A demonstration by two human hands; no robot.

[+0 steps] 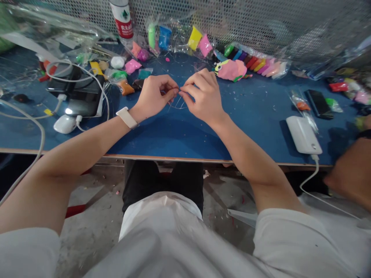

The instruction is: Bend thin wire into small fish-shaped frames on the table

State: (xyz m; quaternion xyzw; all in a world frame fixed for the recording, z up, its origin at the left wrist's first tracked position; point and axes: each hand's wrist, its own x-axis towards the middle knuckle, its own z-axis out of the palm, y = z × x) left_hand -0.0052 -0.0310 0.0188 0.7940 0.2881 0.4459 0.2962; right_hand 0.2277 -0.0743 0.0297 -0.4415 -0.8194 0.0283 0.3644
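Observation:
Over the middle of the blue table, my left hand (158, 93) and my right hand (204, 94) meet fingertip to fingertip. Both are closed in a pinch, and what sits between the fingertips is too small to make out. Thin pale strands (179, 103) show just below the fingers; whether they are held or lie on the table I cannot tell. Just beyond my right hand lies a pink modelling-clay figure (232, 70) with a yellow-and-black striped end and a white eye. An orange clay packet (126, 88) lies close to my left wrist.
Clay packets, such as a blue one (164, 37) and a yellow one (194, 38), line the mesh partition (243, 23) beside a water bottle (121, 19). Cabled black devices (84, 92) lie left. A white power bank (303, 135) and another person's arm (352, 173) are right.

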